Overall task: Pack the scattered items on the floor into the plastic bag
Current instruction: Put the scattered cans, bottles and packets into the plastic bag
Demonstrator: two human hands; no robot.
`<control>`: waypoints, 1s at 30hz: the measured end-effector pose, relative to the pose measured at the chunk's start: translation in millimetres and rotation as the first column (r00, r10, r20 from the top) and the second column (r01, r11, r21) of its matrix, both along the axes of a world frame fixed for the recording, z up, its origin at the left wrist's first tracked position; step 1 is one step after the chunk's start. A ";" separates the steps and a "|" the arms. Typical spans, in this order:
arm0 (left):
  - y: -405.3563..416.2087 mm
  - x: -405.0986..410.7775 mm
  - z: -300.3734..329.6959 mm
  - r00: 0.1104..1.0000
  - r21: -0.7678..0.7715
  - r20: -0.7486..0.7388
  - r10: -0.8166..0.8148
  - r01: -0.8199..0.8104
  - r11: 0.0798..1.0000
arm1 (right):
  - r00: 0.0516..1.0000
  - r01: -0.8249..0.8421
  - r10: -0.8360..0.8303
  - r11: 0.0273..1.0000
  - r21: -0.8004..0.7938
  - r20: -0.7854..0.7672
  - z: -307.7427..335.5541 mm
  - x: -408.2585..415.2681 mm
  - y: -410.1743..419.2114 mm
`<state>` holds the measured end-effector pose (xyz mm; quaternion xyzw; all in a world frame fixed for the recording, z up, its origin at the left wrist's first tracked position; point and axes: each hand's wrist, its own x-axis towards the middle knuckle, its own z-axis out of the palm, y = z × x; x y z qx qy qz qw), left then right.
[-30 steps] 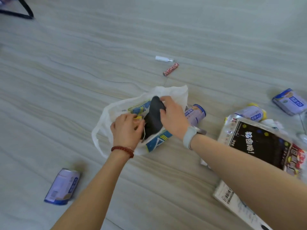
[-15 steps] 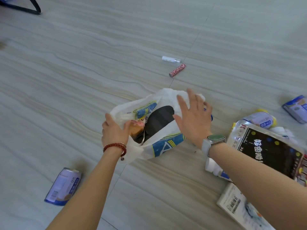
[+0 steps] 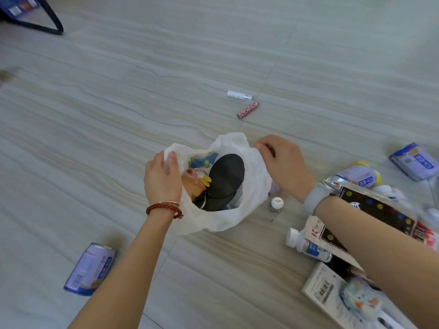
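A white plastic bag (image 3: 221, 219) lies open on the floor in the middle. Inside it I see a black oval item (image 3: 226, 178), a blue and yellow packet (image 3: 202, 160) and a small orange toy (image 3: 194, 184). My left hand (image 3: 162, 179) grips the bag's left rim. My right hand (image 3: 281, 162) pinches the right rim, holding the mouth wide. Scattered around are a lilac can (image 3: 89, 269) at lower left, a pink spotted tube (image 3: 248, 109), a white tube (image 3: 238, 95), a small clear bottle with a white cap (image 3: 276, 205) and a white pill bottle (image 3: 306, 245).
To the right lie a black printed packet (image 3: 380, 210), a white box with a barcode (image 3: 327, 290), a soft blue toy (image 3: 361, 300) and two more lilac cans (image 3: 358, 178) (image 3: 415, 163). A black frame leg (image 3: 51, 20) stands at top left.
My right hand let go of the black item, now inside the bag, and took the right rim. My left hand shifted to the left rim and the mouth opened wider.
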<state>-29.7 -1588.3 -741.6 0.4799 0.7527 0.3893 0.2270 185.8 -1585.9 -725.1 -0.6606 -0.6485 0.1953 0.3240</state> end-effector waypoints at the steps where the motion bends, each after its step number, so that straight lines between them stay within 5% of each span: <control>1: -2.1 2.7 -1.7 0.993 -0.106 -0.119 -0.024 0.011 0.994 | 0.998 -0.033 0.032 0.999 0.030 0.046 1.3 3.5 -2.9; 4: -24.6 20.1 -6.6 0.920 -0.198 -0.381 -0.098 0.022 0.980 | 0.976 -0.151 0.151 0.988 -0.010 0.159 -5.6 20.9 -24.0; 7: -55.2 45.1 -16.1 0.811 0.075 -0.570 -0.133 0.213 0.974 | 0.953 -0.201 0.209 0.978 -0.058 0.217 -12.2 49.1 -56.7; 10: -82.9 84.8 -30.5 0.723 0.195 -0.559 -0.406 0.590 0.784 | 0.924 -0.149 0.188 0.979 -0.139 0.334 -18.9 89.5 -88.2; 13: -109.5 130.6 -53.3 0.493 -0.016 -0.476 -0.729 0.823 0.567 | 0.872 -0.045 0.167 0.963 -0.265 0.460 -29.0 133.7 -111.1; 16: -116.1 167.1 -82.3 0.397 -0.386 -0.262 -0.880 0.792 0.472 | 0.845 0.140 0.129 0.883 -0.448 0.519 -39.9 171.5 -118.9; 21: -110.5 189.8 -111.5 0.420 -0.472 -0.152 -0.895 0.764 0.439 | 0.843 0.263 0.110 0.770 -0.581 0.526 -59.3 192.5 -114.5; 30: -131.8 140.5 -69.5 0.671 -0.143 -0.144 -0.727 0.713 0.687 | 0.864 0.221 -0.018 0.912 -0.346 0.503 -31.5 176.0 -112.0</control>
